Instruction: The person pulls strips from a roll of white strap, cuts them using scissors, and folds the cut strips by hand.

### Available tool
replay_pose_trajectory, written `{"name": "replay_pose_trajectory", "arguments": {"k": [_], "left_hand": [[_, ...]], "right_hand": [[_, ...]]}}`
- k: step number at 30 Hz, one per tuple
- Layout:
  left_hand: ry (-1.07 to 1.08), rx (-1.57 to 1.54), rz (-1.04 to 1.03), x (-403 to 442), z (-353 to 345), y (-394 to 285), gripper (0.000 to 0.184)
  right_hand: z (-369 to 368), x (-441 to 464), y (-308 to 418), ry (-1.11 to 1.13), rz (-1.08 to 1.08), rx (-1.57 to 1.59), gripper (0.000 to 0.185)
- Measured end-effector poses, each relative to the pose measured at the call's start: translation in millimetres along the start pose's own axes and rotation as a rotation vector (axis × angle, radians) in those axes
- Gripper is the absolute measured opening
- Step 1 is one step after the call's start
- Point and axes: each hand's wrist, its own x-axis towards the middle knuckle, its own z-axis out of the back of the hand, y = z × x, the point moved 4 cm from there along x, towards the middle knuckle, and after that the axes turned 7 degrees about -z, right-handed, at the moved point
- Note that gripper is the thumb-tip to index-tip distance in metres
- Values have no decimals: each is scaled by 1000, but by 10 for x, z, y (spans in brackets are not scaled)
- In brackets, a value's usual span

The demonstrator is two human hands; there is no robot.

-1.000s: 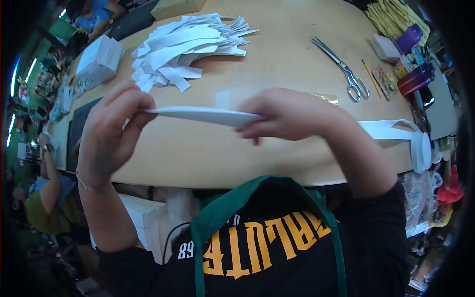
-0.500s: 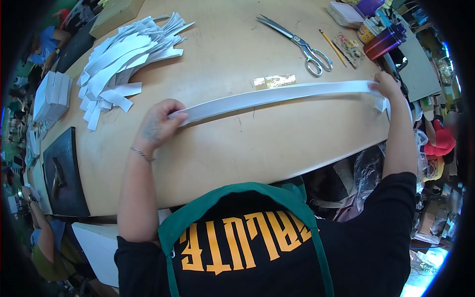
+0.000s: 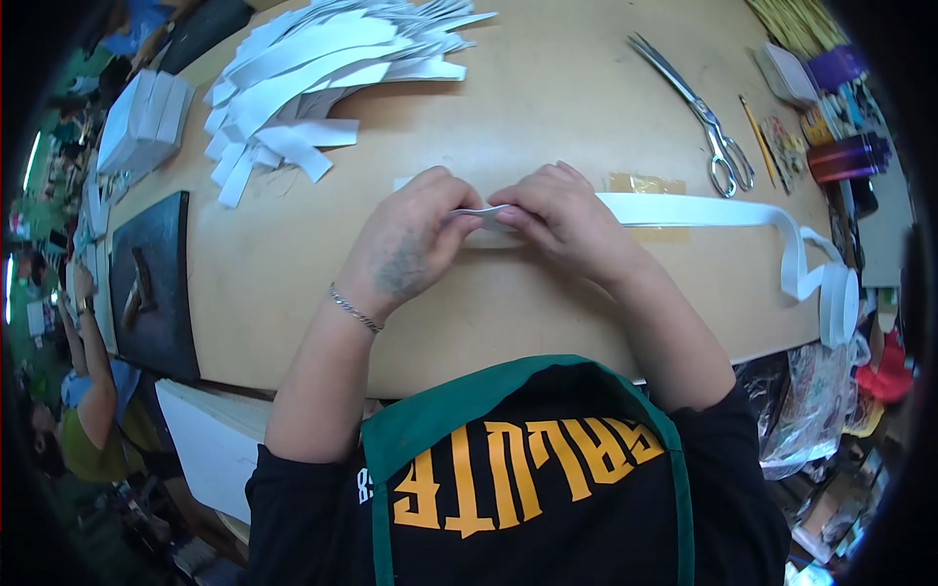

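Observation:
Close together over the middle of the table, both hands pinch a white strip [image 3: 703, 210]. My left hand [image 3: 415, 234] has its thumb and fingers closed on the strip's end. Just beside it, my right hand [image 3: 562, 215] pinches the same strip a little further along. From there the strip runs right, over a piece of tape [image 3: 647, 184] on the table, and loops down to a white roll [image 3: 838, 303] at the table's right edge. A small pale piece at the table shows partly behind my left hand.
A heap of cut white strips [image 3: 313, 73] lies at the back left, beside white stacked blocks [image 3: 147, 122]. Metal scissors [image 3: 708, 127], a pencil [image 3: 755, 137] and a purple bottle [image 3: 848, 158] are at the right. A dark board [image 3: 151, 283] holds a tool; a co-worker [image 3: 98, 400] is at far left.
My right hand has come left from the far end of the strip to beside my left hand. My left hand has moved right in the view. The strip now trails right to the roll.

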Motion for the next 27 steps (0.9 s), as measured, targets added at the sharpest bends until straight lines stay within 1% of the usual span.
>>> {"name": "replay_pose_trajectory", "arguments": {"k": [2,5,8,11,14,16,20,23,27], "left_hand": [[-36,-8,-26,-9,-16,13,11],[-147,-537,293,-65,-186,228,15],[-265,-786,354,-103,-271,265,20],[-368,-867,383,-134,-335,275,21],[-400,-835,411,-135,-356,263,22],[-418,-825,388,-129,-366,253,22],[-416,-765,376,-122,-353,219,20],[-419,-758,361,-116,-353,208,19],[-418,-760,364,-118,-357,200,18]], "right_hand": [[47,-1,6,31,-36,49,19],[71,8,-4,-2,-132,176,18],[74,18,-34,-11,-223,273,19],[69,24,-50,5,-264,306,19],[76,18,-51,-1,-307,320,20],[87,14,-45,2,-310,327,20],[93,4,-65,2,-298,326,19],[82,-12,-81,-6,-342,376,19],[82,-14,-99,6,-335,380,19]]}}
